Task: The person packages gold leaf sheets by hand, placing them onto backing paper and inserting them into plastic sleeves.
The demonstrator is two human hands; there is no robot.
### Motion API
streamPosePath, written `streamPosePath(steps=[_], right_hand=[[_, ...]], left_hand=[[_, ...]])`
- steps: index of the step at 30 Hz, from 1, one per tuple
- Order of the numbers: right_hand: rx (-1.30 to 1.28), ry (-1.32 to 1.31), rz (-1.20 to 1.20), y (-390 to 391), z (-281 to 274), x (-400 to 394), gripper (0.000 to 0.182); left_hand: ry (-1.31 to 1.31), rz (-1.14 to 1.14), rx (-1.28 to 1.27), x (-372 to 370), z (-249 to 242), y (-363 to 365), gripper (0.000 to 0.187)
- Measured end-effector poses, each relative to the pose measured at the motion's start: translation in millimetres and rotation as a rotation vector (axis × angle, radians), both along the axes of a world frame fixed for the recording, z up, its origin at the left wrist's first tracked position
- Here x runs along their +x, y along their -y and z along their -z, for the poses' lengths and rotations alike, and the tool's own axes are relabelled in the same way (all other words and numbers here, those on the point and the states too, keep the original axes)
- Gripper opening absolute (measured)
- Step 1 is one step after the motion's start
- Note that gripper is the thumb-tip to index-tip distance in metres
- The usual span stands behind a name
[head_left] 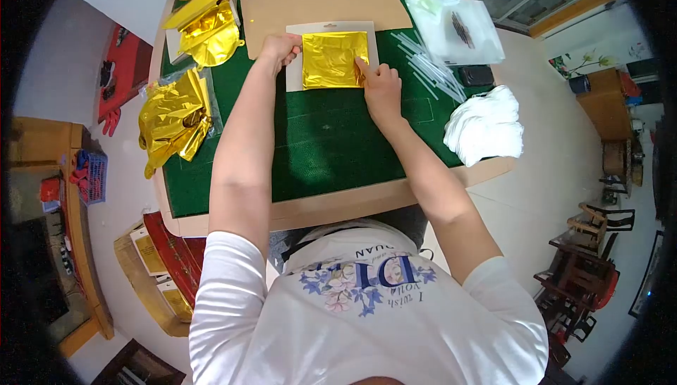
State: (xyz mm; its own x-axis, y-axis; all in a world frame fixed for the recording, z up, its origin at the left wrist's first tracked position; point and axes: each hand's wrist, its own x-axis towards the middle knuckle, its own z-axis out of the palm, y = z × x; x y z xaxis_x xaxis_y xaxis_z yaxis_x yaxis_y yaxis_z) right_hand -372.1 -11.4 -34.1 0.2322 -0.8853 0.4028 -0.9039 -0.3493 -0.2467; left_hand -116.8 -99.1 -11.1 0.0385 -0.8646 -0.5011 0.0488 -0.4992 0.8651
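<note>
A folded square of gold foil [333, 58] lies on a grey card [330, 27] on the green table mat [331, 145]. My left hand [278, 48] rests on the foil's left edge and the card, fingers curled. My right hand [381, 87] presses the foil's lower right corner with the index finger stretched out. Neither hand lifts the foil off the card.
Crumpled gold foil pieces [171, 118] lie at the left edge, with more gold foil [209, 29] at the far left corner. A brown board [321, 1] lies behind the card. Clear straws [431, 69], plastic bags [462, 29], a dark small case [476, 75] and a white pile [485, 125] sit right.
</note>
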Motion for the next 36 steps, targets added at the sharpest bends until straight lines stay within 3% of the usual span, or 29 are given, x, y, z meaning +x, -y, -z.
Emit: streamPosePath(steps=[18,21,25,30,36], right_hand=[[-0.032,0.009,-0.012,-1,-1,0,0.044],[-0.010,-0.022,0.006,-2,-4,1,0.046],[-0.007,-0.036,0.018,-2,-2,2,0.046],[0.000,-0.012,0.027,-1,-1,2,0.046],[0.014,-0.009,0.038,-1,-1,2,0.047]], left_hand=[[0.007,0.007,0.148,1,-11,2,0.021],[-0.143,-0.041,0.184,6,-2,8,0.014],[-0.100,0.006,0.172,6,-6,4,0.017],[-0.291,0.096,0.142,17,3,3,0.020],[-0.198,0.029,0.146,10,2,-2,0.018]])
